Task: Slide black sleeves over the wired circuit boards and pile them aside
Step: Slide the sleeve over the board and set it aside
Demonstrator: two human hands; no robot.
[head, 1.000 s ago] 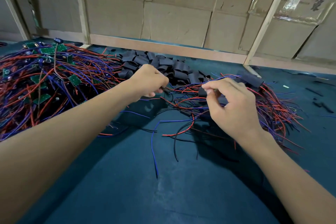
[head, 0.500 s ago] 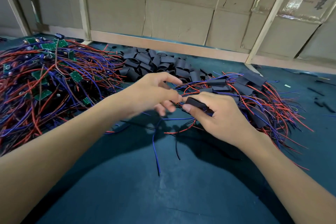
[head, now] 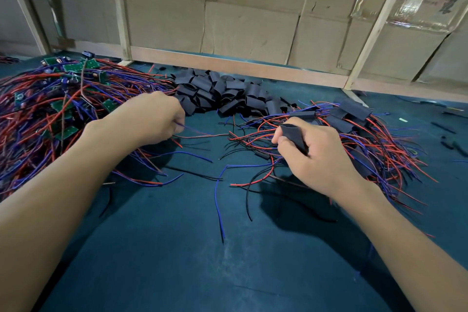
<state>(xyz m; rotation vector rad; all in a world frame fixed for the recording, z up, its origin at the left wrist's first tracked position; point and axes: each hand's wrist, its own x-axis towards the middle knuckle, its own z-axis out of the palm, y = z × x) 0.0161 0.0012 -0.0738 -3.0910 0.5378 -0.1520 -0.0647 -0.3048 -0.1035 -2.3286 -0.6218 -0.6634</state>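
Now black sleeve (head: 295,135) pinched in right hand (head: 321,157), left hand (head: 154,119) apart

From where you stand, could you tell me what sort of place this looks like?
Probably a small electronics assembly bench: a heap of wired circuit boards, a pile of black sleeves, and cardboard walls.

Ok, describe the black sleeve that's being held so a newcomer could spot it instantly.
Start at the heap of loose black sleeves by the wooden rail, then come nearer, to the right hand. The sleeve sits pinched in its fingers, the only one lifted off the green mat.
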